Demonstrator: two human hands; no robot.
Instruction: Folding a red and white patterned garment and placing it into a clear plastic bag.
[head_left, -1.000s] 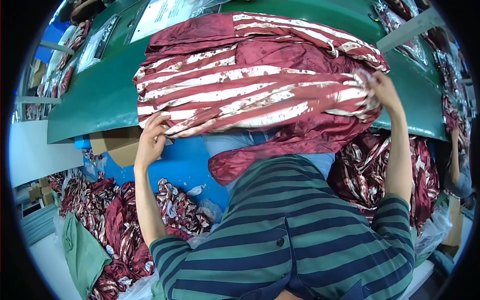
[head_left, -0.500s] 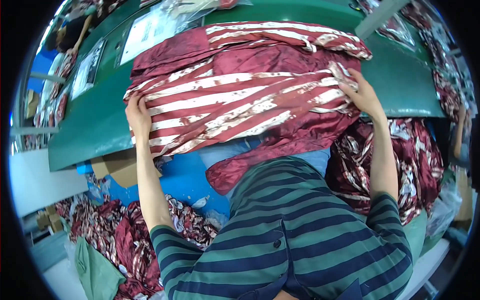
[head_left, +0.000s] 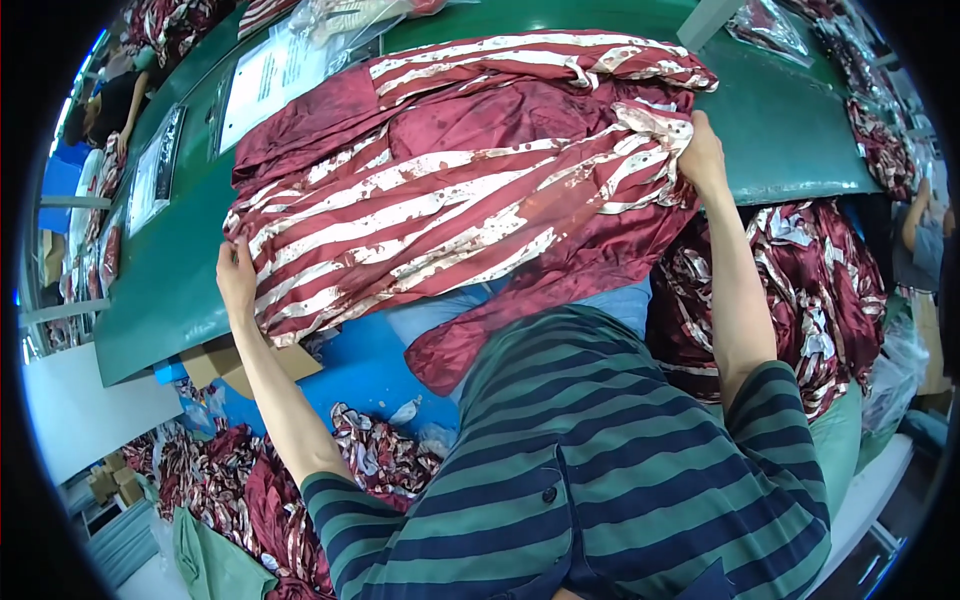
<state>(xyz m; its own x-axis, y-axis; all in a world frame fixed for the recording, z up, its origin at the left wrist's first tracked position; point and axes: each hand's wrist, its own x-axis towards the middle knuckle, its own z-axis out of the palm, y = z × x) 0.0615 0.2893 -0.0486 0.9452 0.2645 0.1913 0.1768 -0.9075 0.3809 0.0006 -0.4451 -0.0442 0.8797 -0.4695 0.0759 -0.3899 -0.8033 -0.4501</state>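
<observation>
A wide red-and-white striped cloth (head_left: 430, 225) with dark blotches lies spread over the front of the green table, its near edge hanging toward my lap. Plain dark red satin panels show among the stripes, and one dark red flap (head_left: 450, 350) droops down beside my shirt. My left hand (head_left: 237, 278) is closed on the cloth's left edge. At the right end, my right hand (head_left: 703, 158) grips a bunched white fold; its fingertips are partly hidden by the fabric.
A large heap of similar cloth (head_left: 790, 300) sits at my right below the table (head_left: 790, 160). More cloth (head_left: 220, 480) is piled low on the left, near a cardboard box (head_left: 240, 365). Plastic-covered papers (head_left: 265, 85) lie at the back left. A grey post (head_left: 708, 22) stands at the far edge.
Both hands have shifted left, the left one also nearer to me, and the cloth has moved left with them. The right hand's fingers have gone from on top to around the cloth's edge.
</observation>
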